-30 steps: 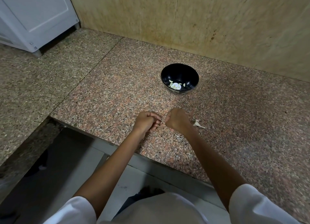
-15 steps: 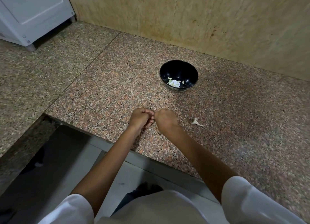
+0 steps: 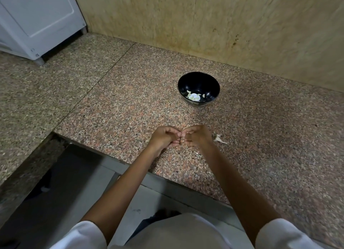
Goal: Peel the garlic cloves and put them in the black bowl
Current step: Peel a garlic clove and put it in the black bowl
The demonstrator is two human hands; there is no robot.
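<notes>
The black bowl [image 3: 198,88] stands on the speckled granite counter [image 3: 130,103], with a few pale peeled garlic cloves [image 3: 193,96] at its bottom. Nearer to me, my left hand [image 3: 164,137] and my right hand [image 3: 198,136] meet fingertip to fingertip just above the counter. Together they pinch a small garlic clove [image 3: 183,136], which the fingers mostly hide; only a pale sliver shows. A scrap of white garlic skin and stem [image 3: 219,138] lies on the counter just right of my right hand.
A beige stone wall [image 3: 223,25] backs the counter. A white appliance [image 3: 37,19] stands at the far left. The counter's front edge drops to a grey floor [image 3: 65,183] below my arms.
My two hands have closed the gap between them, and their fingertips now meet on the clove. The camera view has shifted slightly.
</notes>
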